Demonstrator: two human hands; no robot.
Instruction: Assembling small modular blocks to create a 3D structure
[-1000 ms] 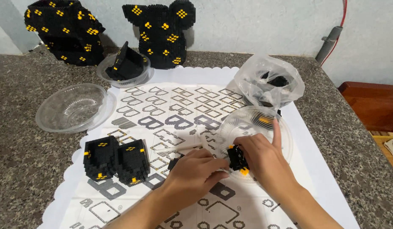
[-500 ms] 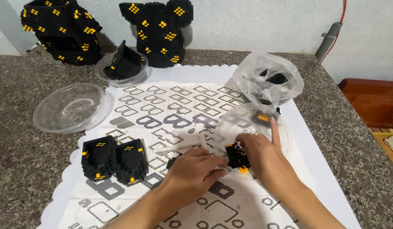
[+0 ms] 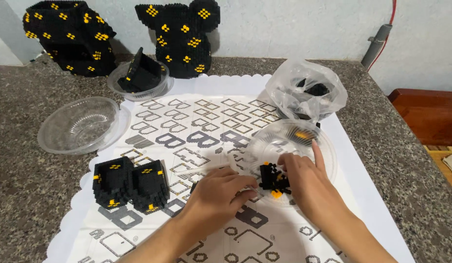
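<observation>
Two hands converge on one small black-and-yellow brick cluster (image 3: 273, 179), which sits at the near rim of a shallow clear dish (image 3: 328, 151) on the printed instruction sheet (image 3: 206, 122). Right hand (image 3: 306, 182) is the closer one: thumb and bent fingers pinch the cluster from its right side, index finger stuck out straight and pointing away over the dish, not part of the grip. Left hand (image 3: 218, 192) lies flat to the cluster's left, fingers together and stretched toward it, tips just short of or touching the cluster; can't tell if it pinches a loose brick, contact is hidden. So the cluster lies between the hands, right of the left fingertips, left of the right palm. It's compact, no clear long axis. A loose yellow brick (image 3: 276, 194) sits just below it, nearer the wrists. Left of the left hand, near: a pair of built black cube blocks (image 3: 131, 184). Beyond the right hand: a plastic bag of black parts (image 3: 306, 92). Far left of both hands: an empty clear bowl (image 3: 79, 124). Well beyond, at the back of the desk (image 3: 21, 160): a bowl with a black piece (image 3: 140, 75) and two large black-and-yellow brick builds (image 3: 179, 34).
</observation>
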